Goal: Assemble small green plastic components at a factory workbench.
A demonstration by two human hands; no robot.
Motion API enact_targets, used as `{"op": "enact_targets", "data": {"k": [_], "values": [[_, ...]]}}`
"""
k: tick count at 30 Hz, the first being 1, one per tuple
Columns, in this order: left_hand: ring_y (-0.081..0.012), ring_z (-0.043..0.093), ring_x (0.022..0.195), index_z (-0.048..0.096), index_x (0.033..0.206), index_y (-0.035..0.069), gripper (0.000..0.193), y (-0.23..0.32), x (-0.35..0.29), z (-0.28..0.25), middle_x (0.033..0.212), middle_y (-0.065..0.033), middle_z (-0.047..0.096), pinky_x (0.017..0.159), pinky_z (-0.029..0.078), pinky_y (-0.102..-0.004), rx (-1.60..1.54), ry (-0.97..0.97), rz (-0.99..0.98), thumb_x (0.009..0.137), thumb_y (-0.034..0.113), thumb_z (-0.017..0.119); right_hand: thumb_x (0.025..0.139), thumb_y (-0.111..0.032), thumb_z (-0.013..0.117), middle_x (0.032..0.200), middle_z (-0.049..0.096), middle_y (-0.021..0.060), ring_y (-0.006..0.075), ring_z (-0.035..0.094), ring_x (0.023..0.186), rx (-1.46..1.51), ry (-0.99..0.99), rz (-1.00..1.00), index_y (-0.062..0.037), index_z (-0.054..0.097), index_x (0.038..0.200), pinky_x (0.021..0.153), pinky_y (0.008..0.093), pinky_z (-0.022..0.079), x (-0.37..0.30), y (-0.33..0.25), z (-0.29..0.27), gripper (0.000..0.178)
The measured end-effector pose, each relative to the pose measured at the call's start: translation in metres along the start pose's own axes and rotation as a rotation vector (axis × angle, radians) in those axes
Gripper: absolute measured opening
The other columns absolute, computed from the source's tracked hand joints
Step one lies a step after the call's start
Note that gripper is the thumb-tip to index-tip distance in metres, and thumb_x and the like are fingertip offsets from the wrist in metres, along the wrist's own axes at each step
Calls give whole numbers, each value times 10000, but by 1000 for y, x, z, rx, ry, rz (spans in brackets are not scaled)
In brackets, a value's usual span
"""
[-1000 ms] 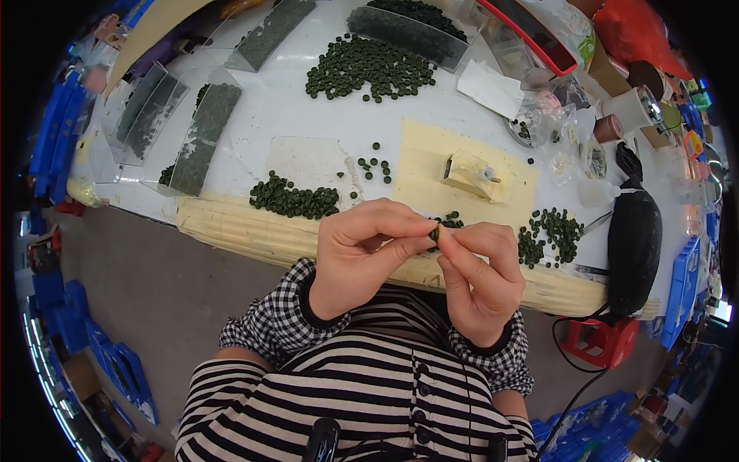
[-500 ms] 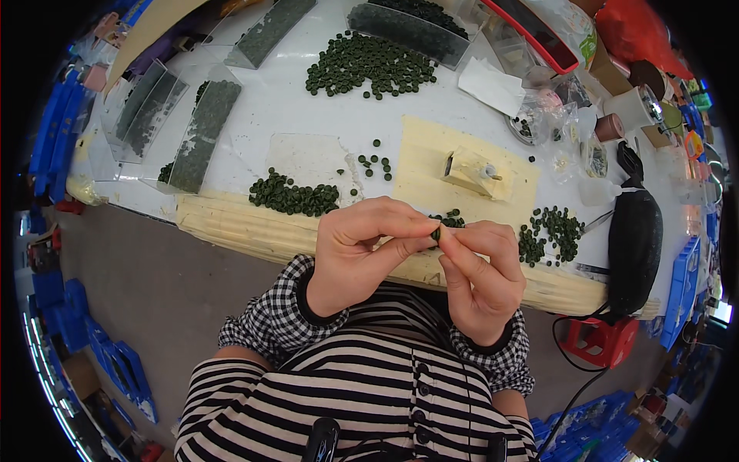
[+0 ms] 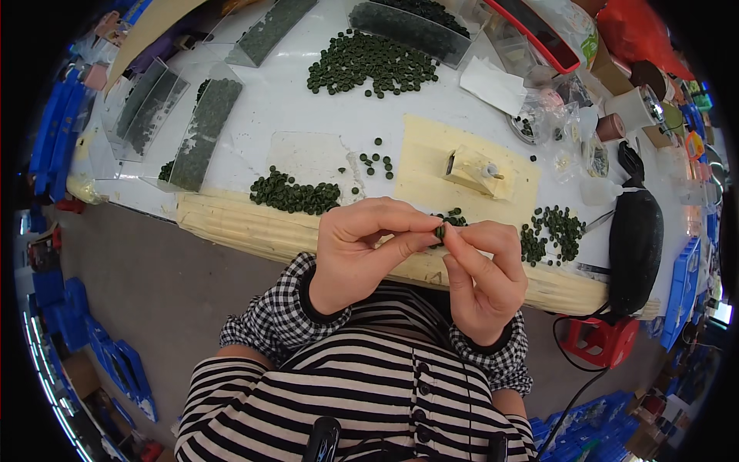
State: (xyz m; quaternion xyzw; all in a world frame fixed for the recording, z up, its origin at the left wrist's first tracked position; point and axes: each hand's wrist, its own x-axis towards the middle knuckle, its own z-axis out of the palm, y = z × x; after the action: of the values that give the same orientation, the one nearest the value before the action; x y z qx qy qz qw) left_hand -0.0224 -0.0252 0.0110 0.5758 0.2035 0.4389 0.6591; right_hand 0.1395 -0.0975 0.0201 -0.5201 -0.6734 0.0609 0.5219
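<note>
Between my two hands, above the near edge of the table, is a small dark green round bead [image 3: 439, 232]. The thumb and forefinger of my left hand [image 3: 362, 250] pinch it from the left. Fingertips of my right hand [image 3: 486, 273] press on its other side, so the bead is mostly covered. Just behind the fingertips lies a small group of the same beads [image 3: 456, 219]. A bead pile [image 3: 292, 194] lies beyond my left hand, and another bead pile [image 3: 556, 233] is to the right of my right hand.
Yellow paper [image 3: 416, 173] carries a small block with a metal post [image 3: 481, 174]. Farther back are a large bead heap [image 3: 369, 65] and clear trays [image 3: 204, 135] of beads. On the right lie a white tissue [image 3: 493, 85], plastic bags and a black cushion-like object [image 3: 635, 246].
My fingertips have shifted slightly, and a little more of the pinched bead shows between them. The bead piles look unchanged.
</note>
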Motion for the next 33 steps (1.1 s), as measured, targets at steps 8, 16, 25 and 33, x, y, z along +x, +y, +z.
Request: {"op": "enact_targets", "data": {"k": [8,16,25,33], "values": [[-171,669,896,696,1047,-33,222,2,1,1,982,-146,693,789,546,-259,51,-7,2,843,-102,644,736,19,738,950,664,64,216,574,798,-5,12,-7,-40,725,1064,699,310,480,-1,1,0,333],[-175,669,913,692,1057,-35,228,1,0,1,985,-146,692,803,549,-260,52,-5,0,838,-91,659,730,13,743,943,664,66,218,575,788,-22,15,-15,-39,728,1056,693,310,482,-1,2,0,331],[-153,657,897,662,1094,-43,205,-7,0,0,1019,-135,685,794,548,-258,-268,-2,-168,891,-19,640,722,16,740,928,652,63,214,580,773,-43,6,-27,-33,727,1051,676,313,468,0,-2,0,333],[-129,639,882,600,1188,-15,246,-17,0,-4,1043,-115,678,813,534,-249,-802,-94,-437,982,110,550,717,46,725,935,650,72,218,587,794,-26,60,28,-35,727,1034,694,319,463,1,-3,-7,328]]}}
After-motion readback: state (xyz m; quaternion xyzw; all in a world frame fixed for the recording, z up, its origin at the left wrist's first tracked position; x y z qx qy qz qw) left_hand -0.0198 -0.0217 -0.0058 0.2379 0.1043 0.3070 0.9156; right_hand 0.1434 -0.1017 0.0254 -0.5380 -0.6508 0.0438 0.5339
